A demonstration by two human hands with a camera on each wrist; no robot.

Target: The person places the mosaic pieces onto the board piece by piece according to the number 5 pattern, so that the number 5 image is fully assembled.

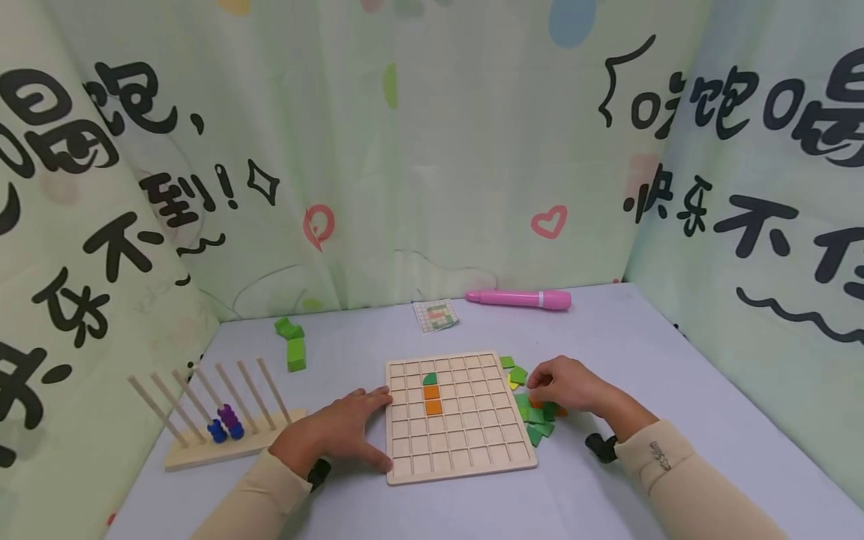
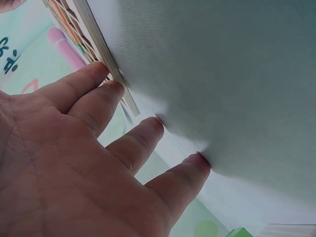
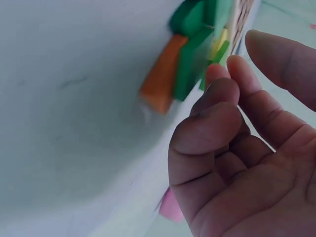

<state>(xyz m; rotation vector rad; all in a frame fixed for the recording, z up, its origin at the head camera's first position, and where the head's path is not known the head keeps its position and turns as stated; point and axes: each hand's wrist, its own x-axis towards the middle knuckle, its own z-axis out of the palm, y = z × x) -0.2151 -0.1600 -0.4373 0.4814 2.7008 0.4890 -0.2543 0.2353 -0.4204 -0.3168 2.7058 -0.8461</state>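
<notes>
A square wooden grid board lies on the table. In its upper left cells sit a green piece and two orange squares. My left hand is spread at the board's left edge, its fingertips touching the edge and the table. To the right of the board, a pile of green pieces holds some orange and yellow ones. Over that pile is my right hand. In the right wrist view its thumb stands apart from the bent fingers, and no piece shows between them.
On the left stands a wooden peg rack with a few blue and purple beads. Green blocks lie behind it. Farther back are a small printed pattern card and a pink marker. Printed curtains close off the back and sides.
</notes>
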